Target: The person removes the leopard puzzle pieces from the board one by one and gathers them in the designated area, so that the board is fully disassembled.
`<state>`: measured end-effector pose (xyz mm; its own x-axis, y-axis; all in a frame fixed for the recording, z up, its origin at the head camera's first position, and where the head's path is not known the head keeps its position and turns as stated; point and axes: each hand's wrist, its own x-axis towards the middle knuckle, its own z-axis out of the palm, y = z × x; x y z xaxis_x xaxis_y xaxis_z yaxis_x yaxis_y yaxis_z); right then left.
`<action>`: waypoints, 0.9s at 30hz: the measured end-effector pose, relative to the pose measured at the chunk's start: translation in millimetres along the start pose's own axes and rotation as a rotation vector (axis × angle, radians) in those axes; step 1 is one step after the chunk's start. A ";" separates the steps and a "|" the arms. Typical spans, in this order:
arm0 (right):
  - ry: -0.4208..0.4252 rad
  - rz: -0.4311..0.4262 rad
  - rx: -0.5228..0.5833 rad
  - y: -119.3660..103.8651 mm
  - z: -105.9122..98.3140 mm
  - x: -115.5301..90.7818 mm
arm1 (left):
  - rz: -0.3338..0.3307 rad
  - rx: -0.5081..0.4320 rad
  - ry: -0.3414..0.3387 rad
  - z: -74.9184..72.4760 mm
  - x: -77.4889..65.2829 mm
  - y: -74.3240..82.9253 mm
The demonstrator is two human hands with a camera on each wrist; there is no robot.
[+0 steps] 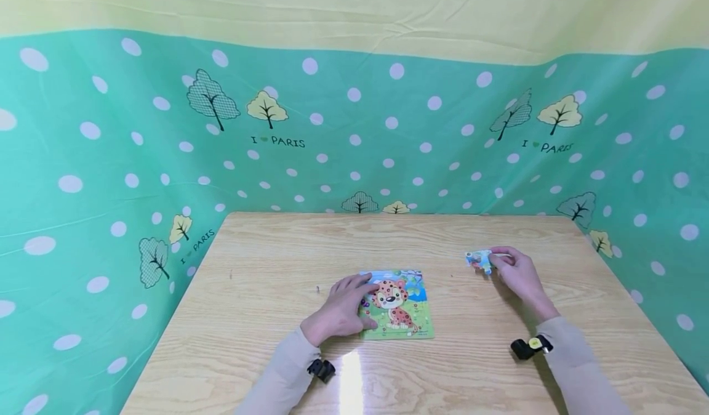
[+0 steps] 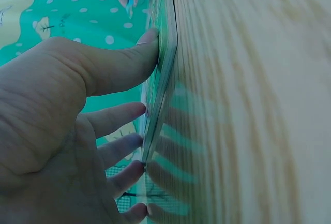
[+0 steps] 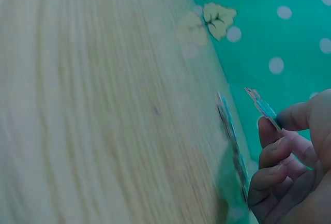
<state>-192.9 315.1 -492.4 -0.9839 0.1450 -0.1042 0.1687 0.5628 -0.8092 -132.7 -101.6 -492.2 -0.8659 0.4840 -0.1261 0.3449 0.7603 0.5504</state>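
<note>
A square picture puzzle (image 1: 407, 322) of a spotted leopard cub on grass lies on the table. Over its left side rests my left hand (image 1: 346, 309), fingers spread and nearly straight. In the left wrist view, the thumb (image 2: 129, 63) touches the puzzle's face near one edge, and the other fingertips sit along its side. Off to the right, my right hand (image 1: 517, 273) pinches a small blue puzzle piece (image 3: 264, 108) between thumb and fingers. Just below that hand, more puzzle piece material (image 3: 231, 144) shows edge-on at the table; how many pieces it is, I cannot tell.
The wooden table (image 1: 266, 353) has its far edge against a green curtain (image 1: 332, 156) with white dots and trees. A tiny dark speck (image 1: 318, 289) lies left of the puzzle. Black straps with small devices sit on both wrists.
</note>
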 end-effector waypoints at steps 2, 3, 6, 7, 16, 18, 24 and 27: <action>0.009 0.012 -0.007 3.6 -6.4 0.9 | 0.000 0.000 -0.001 0.2 0.0 0.0; 0.017 0.018 -0.010 5.5 -9.5 1.6 | -0.001 -0.001 -0.002 0.4 0.1 0.0; 0.043 0.046 -0.002 11.5 -18.2 3.4 | -0.002 -0.001 -0.001 0.7 0.4 -0.1; 0.051 0.058 0.008 14.0 -20.9 4.1 | -0.003 -0.001 -0.001 0.8 0.5 -0.1; 0.102 0.122 0.036 31.5 -37.6 9.2 | 0.000 0.002 0.005 1.6 0.2 -1.1; 0.119 0.137 0.009 34.1 -41.0 9.5 | 0.003 0.001 0.007 1.4 0.2 -0.9; 0.201 0.177 -0.110 42.0 -48.4 10.4 | 0.004 -0.002 0.009 1.0 0.4 0.2; 0.222 0.194 -0.137 44.5 -49.8 11.1 | 0.000 0.006 0.009 1.2 0.4 0.5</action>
<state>-193.4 382.2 -500.8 -0.8984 0.4257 -0.1079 0.3728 0.6093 -0.6999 -132.4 -100.5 -492.9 -0.8692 0.4802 -0.1182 0.3471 0.7626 0.5458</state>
